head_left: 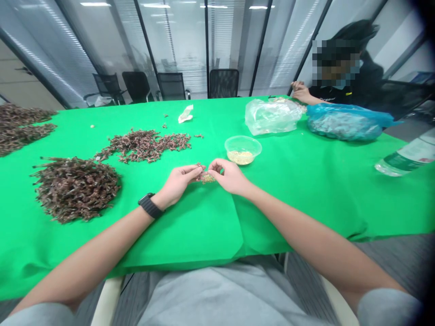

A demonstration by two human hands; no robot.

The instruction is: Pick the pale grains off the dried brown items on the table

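Note:
My left hand (179, 182) and my right hand (228, 174) meet over the green tablecloth (306, 190), fingers pinched together on a small brown pod (203, 170). A little heap of pale seeds (208, 179) lies on the cloth just under the fingertips. A black watch (150, 205) is on my left wrist. Just beyond my right hand stands a clear plastic bowl (243, 149) holding pale seeds.
Piles of brown pods lie to the left (76, 188), in the middle (146, 145) and at the far left edge (20, 127). A clear bag (272, 117), a blue bag (346, 121) and a lying bottle (406, 158) are at right. Another person (340, 68) sits across.

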